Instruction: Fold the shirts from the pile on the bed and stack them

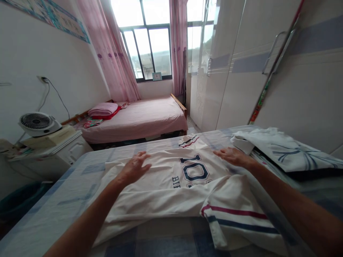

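Shirt: a white shirt [160, 169] is lying spread across the near bed [88, 171], between the two hands; its near side is folding over part of the print.
Handling: it is probably behaving as a light, soft, limp cloth, neither fragile nor slippery, and creasing easily.
Holding places: the shoulder end at the right and the hem end at the left are looking like the best grips, pinching every layer together.
Left hand: the left hand [134, 167] is poised over the hem half, fingers loosely spread, thumb apart, gripping nothing; whether it is touching cloth, I cannot tell.
Right hand: the right hand [232, 157] is stretching its fingers toward the print at the shoulder end, pinching no visible cloth; its thumb is not showing clearly.
Print: dark block lettering [195, 171] with a thin outline is sitting flat on the front.
Near sleeve: the near sleeve [238, 210] is bunching into soft folds, bearing a magenta and a navy stripe.
Far sleeve: the far sleeve [193, 142] is lying short and striped beyond the print.
Bed cover: blue-and-white checked, thin-looking fabric is wrinkling lightly.
Clothes pile: folded garments [292, 146] are resting at the right, white on top.
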Tool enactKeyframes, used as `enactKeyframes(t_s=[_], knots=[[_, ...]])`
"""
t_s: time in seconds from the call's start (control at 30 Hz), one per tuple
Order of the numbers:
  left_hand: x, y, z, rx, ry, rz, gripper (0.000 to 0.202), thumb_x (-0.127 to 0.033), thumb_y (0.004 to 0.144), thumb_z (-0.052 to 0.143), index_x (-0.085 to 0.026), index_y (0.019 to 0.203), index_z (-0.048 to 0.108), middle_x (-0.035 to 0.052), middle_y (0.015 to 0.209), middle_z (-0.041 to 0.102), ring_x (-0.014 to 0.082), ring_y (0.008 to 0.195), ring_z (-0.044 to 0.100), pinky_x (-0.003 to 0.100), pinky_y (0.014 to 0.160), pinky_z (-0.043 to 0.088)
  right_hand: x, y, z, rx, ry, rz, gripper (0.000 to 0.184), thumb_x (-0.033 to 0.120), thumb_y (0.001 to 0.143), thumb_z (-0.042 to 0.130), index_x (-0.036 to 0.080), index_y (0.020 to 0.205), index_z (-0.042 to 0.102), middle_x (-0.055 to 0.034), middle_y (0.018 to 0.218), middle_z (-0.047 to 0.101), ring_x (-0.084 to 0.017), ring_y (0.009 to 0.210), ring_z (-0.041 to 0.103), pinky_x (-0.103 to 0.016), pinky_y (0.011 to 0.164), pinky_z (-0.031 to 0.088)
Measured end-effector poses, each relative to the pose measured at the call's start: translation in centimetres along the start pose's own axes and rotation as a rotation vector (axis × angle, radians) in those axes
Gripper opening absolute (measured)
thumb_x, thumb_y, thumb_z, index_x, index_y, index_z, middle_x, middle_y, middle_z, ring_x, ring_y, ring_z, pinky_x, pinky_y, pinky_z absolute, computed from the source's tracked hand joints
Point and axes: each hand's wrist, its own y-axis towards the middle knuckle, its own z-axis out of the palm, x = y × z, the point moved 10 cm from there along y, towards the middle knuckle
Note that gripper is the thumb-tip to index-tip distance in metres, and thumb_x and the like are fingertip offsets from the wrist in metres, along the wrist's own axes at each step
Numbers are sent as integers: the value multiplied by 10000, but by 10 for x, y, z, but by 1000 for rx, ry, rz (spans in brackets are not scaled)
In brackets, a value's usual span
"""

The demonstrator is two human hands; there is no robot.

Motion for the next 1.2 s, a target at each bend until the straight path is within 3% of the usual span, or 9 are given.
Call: enactKeyframes(t_s=[0.13,0.27,0.43,0.6,0.7,0.87,1.0,1.13,1.2], knots=[[-110,10,19,18,-237,283,340,-294,847,544,-176,1160,604,124,1312,533,231,1202,510,382,1033,404,-19,-43,18,160,-37,69,458,597,775,470,188,647,633,-67,670,646,-192,615,557,-290,566,335],[-163,10,57,23,-276,356,385,-344,887,510,-218,1248,551,102,1354,509,237,1262,456,416,1065,370,-14,-59,27,210,31,-15,295,430,777,486,186,739,646,-46,747,657,-176,673,553,-279,588,328],[-172,4,90,-7,-193,356,421,-359,914,460,-291,1329,465,57,1478,371,259,1358,330,516,1104,275,2,-57,23,214,110,-112,235,324,795,442,177,670,575,-19,681,599,-145,635,498,-270,579,314],[-166,2,80,-104,-257,365,460,-292,909,458,-253,1366,419,81,1420,442,241,1303,402,468,1082,332,25,-53,12,63,413,-108,257,367,835,445,168,762,591,-8,716,580,-139,668,497,-264,621,364],[-165,-2,63,-218,-375,392,558,-208,906,421,-243,1445,280,98,1372,471,208,1224,475,386,1012,419,67,-65,36,247,711,-229,298,375,846,469,154,976,620,-26,848,621,-154,782,551,-269,718,424],[-185,-8,71,-89,-415,565,498,-154,891,417,-270,1375,413,69,1125,611,195,1014,582,340,879,488,125,-96,49,419,759,-468,320,370,865,481,180,1077,628,-46,1092,610,-177,1016,543,-288,906,399],[-181,-3,77,-76,-425,518,346,-143,870,460,-233,1184,576,60,1075,632,199,974,585,335,853,484,109,-87,48,372,707,-384,307,384,875,454,174,960,660,-31,935,653,-166,882,588,-273,820,436],[-178,-2,79,-91,-417,496,270,-139,861,473,-212,1077,617,62,1028,639,200,954,584,334,849,478,48,-60,27,5,598,-110,329,415,870,422,172,843,642,-22,749,653,-160,706,598,-263,673,442],[-179,-2,79,-89,-414,498,270,-129,855,471,-212,1065,620,61,1017,638,198,950,585,330,843,478,32,-57,23,-63,470,-74,271,400,825,487,183,813,649,-21,746,659,-163,696,592,-260,655,431]])
